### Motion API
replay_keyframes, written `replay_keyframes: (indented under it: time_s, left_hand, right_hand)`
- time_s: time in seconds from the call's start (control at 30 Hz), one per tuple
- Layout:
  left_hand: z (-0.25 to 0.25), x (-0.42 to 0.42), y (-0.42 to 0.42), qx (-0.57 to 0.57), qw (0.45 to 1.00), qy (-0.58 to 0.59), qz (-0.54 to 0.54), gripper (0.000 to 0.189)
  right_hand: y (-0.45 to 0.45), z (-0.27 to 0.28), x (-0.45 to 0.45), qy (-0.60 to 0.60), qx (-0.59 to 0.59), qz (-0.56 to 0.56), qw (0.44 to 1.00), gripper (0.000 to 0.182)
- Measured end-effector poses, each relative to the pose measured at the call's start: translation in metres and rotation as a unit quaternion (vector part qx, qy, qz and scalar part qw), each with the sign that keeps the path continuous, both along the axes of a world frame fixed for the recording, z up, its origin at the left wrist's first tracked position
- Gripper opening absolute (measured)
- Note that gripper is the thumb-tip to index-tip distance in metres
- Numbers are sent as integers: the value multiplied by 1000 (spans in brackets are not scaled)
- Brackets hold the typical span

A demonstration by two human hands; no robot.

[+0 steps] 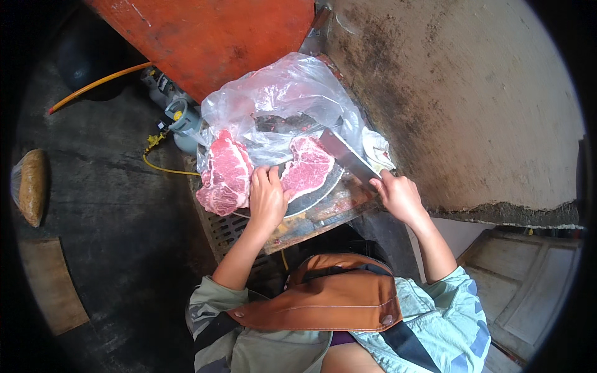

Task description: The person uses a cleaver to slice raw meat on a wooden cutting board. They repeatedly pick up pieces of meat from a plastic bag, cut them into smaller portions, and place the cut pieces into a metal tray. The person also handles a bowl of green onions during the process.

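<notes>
My right hand [402,196] grips the handle of a broad-bladed cleaver [347,156]. Its blade slants up and left, with the tip by the upper right edge of a marbled slab of raw meat [308,168]. That slab lies on a dark round board [322,192] with a pale rim. A thicker raw meat piece [226,175] is to the left, partly on clear plastic. Between the two pieces rests my left hand [269,198], back up, its thumb at the right slab's lower edge and its fingers beside the left piece. It appears to grip nothing.
Behind the meat spreads a large clear plastic bag [289,88]. A crumpled white cloth or wrapper [377,148] sits near the stained wall [466,102]. An orange panel [219,37] rises behind the worn table [308,227]. Gas cylinders [184,121] stand at left, with a yellow hose [170,170].
</notes>
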State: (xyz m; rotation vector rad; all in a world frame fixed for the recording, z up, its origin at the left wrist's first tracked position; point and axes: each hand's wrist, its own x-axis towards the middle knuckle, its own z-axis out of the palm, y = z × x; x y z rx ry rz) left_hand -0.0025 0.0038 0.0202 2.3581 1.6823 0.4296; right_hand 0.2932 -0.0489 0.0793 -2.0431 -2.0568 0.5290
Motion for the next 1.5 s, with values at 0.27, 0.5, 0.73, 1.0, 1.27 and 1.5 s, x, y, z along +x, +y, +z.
replay_keyframes:
  time_s: [0.27,0.5,0.73,1.0,1.27,1.5]
  left_hand:
    - [-23,-9,-18,3,993,-93,-65,52]
    - [-24,3,-27,6,995,-97,-26,52]
    - [-33,10,-47,5,995,-95,2,56]
    - [-32,13,-31,-32,991,-132,10,56]
    - [16,-11,-48,86,981,-167,-41,46]
    - [57,-99,-41,127,989,-58,46,41]
  right_hand:
    - [-15,-12,-10,27,72,-11,997,33]
    - [-37,22,-20,74,188,-37,979,28]
    - [-62,51,-26,-56,-19,27,998,30]
    - [-82,7,-33,-24,-52,26,998,33]
    - [-74,31,-13,154,9,-116,981,28]
    - [-47,1,-39,188,-105,12,976,37]
